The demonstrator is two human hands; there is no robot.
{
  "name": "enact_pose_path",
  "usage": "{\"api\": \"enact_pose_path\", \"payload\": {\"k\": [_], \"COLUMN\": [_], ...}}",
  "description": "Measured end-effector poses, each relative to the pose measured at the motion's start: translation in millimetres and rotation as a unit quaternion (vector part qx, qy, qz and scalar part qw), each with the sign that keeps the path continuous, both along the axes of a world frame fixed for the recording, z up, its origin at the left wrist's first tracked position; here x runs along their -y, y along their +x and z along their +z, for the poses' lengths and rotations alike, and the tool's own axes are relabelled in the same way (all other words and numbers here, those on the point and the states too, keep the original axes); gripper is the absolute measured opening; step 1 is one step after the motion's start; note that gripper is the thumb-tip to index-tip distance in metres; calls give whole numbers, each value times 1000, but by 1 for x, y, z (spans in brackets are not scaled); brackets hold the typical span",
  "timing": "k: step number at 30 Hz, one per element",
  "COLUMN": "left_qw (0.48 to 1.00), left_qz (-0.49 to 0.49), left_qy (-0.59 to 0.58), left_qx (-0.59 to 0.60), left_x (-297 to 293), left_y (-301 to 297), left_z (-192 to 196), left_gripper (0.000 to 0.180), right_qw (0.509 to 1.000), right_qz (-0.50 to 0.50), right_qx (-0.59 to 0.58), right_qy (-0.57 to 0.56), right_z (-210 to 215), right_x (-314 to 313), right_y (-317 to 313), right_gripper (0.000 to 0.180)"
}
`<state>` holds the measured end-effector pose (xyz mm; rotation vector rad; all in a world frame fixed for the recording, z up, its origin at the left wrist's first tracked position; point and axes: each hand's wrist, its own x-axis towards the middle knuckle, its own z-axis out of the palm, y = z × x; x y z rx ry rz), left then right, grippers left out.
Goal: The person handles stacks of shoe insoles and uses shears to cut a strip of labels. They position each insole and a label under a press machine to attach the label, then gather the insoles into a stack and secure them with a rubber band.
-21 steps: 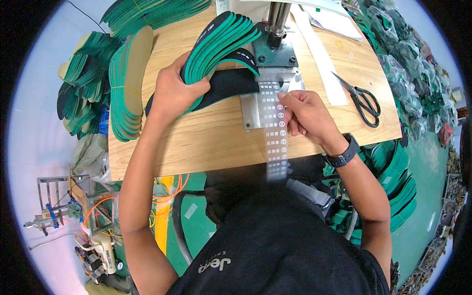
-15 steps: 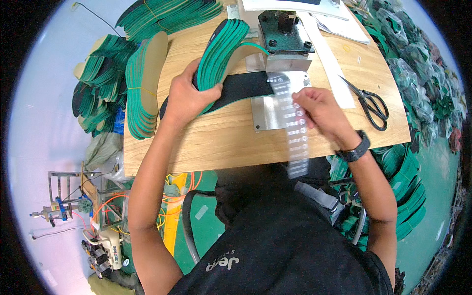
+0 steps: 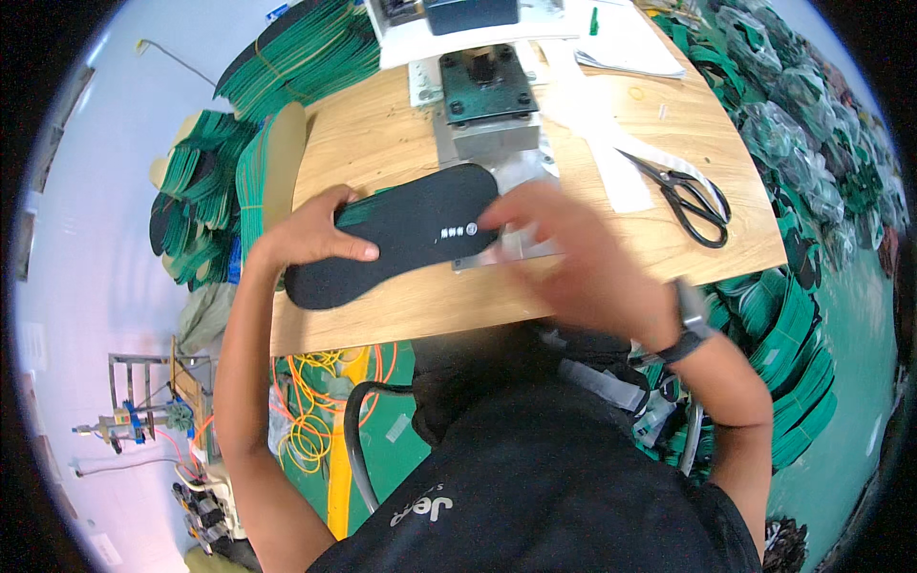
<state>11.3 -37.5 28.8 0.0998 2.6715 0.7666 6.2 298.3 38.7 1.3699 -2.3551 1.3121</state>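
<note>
A black shoe insole with a small white print near its right end lies across the front of the table. My left hand grips it near its left part, thumb on top and fingers at the far edge, where green insole edges show beneath. My right hand is smeared by motion at the insole's right end; its fingers and anything in them cannot be made out. Just beyond stands a small press with a dark bolted plate over a metal block. Its shiny base plate is partly covered by the insole and my right hand.
Black-handled scissors lie at the right beside white paper strips. Banded stacks of green insoles stand at the back left, with more piles beyond the left edge. Bagged green pieces are heaped at the right.
The bundle of insoles has tipped from upright to lying with a black face up. My right hand has moved left to its end; the clear label strip it held no longer shows plainly.
</note>
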Motion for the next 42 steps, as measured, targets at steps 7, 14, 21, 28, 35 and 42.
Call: {"api": "enact_pose_path", "payload": {"k": [7, 14, 21, 28, 35, 42], "left_qw": [984, 922, 830, 825, 864, 541], "left_qz": [-5, 44, 344, 428, 368, 407], "left_qy": [-104, 30, 22, -9, -97, 537], "left_qx": [-145, -383, -439, -369, -329, -503], "left_x": [-56, -20, 65, 118, 117, 15], "left_y": [81, 140, 84, -9, -7, 102], "left_z": [39, -29, -14, -8, -27, -5], "left_gripper": [83, 82, 44, 93, 83, 42], "right_qw": [975, 962, 978, 944, 919, 972], "right_qz": [124, 99, 42, -326, -307, -190], "right_qx": [-111, -114, 24, -21, 212, -107], "right_qy": [147, 227, 203, 46, 123, -87], "right_z": [-15, -15, 17, 68, 17, 13], "right_x": [104, 123, 28, -178, -223, -107], "right_y": [-11, 19, 35, -86, -209, -115], "right_gripper": [57, 52, 54, 47, 60, 33]}}
